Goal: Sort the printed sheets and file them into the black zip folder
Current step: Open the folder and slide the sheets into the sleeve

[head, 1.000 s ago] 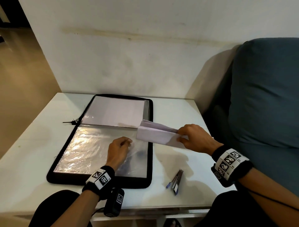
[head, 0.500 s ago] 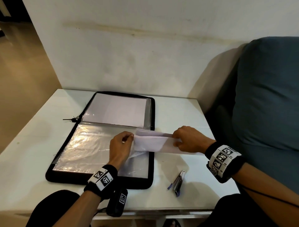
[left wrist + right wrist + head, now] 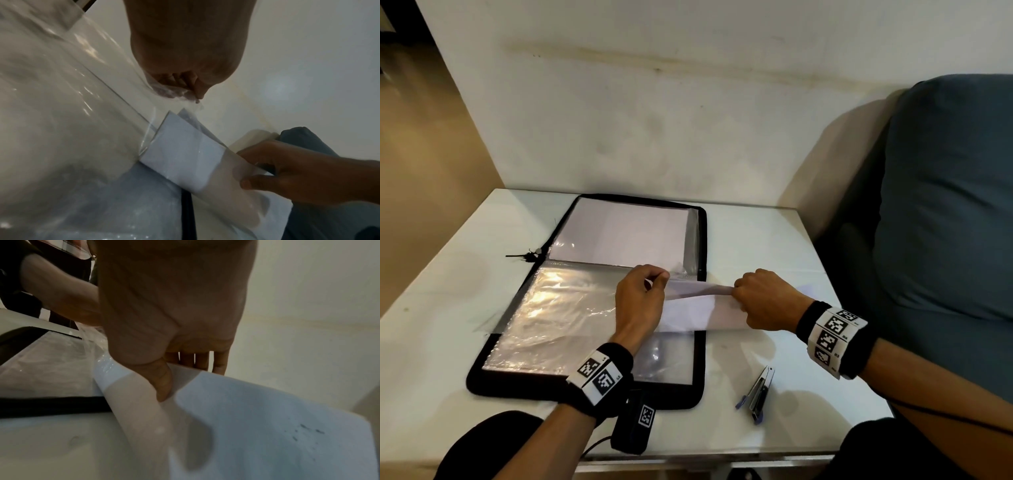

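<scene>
The left hand (image 3: 639, 305) pinches the thin upper film of the clear plastic sleeve (image 3: 558, 308) between thumb and curled fingertips (image 3: 180, 84), lifting it at the sleeve's right edge, presumably so the pocket's mouth gapes for the paper. The right hand (image 3: 767, 299) grips the white printed sheets (image 3: 698, 308), thumb (image 3: 163, 382) on one face and fingers behind; the paper bows into a loose curl, which probably stiffens its leading edge. In the left wrist view that leading corner (image 3: 164, 120) sits right at the lifted film's rim, just entering or about to enter; I cannot tell which.

The sleeve lies in the near half of the open black zip folder (image 3: 585, 394), flat on the white table (image 3: 431, 342). The far half holds another white sheet (image 3: 619, 233) already behind plastic. The sheets' trailing part overhangs the folder's right border onto bare tabletop, so the right hand seems to have room to push leftward. A small metal and blue stapler-like tool (image 3: 758, 394) lies near the front edge, well apart from the feed path. A blue-grey cushioned seat (image 3: 945, 205) stands close on the right, limiting elbow room there.
</scene>
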